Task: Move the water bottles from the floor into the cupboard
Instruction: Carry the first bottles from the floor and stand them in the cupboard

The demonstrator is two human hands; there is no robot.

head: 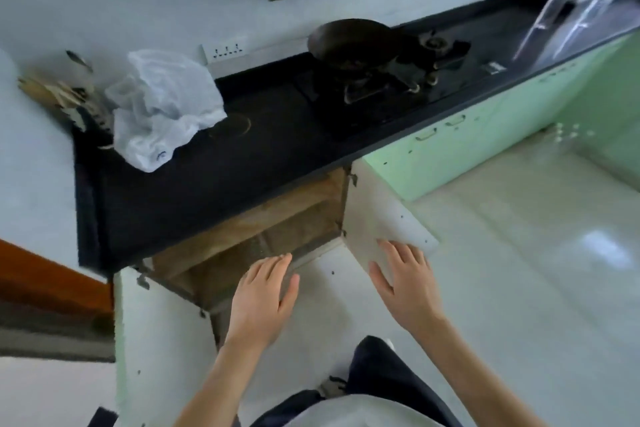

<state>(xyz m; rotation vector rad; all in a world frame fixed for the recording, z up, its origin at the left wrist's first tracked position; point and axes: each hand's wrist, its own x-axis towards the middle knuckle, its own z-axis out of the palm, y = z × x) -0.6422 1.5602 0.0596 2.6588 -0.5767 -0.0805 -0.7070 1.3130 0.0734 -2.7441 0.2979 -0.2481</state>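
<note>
both hands (332,288) spread, empty; cupboard (263,236) doors wide open; no bottles visible; best keep doorway clear, set bottles deep.

Soft, even daylight; bright glare patch on the glossy floor (604,250) at right. Cupboard (256,236) interior dim. Motion blur throughout; wide-angle distortion bends the dark surface (242,163) toward the edges.

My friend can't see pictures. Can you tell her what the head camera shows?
Two bare hands, left hand and right hand, reach open and empty toward an open cupboard under a black counter. Its right door is swung wide. No water bottles show.
</note>
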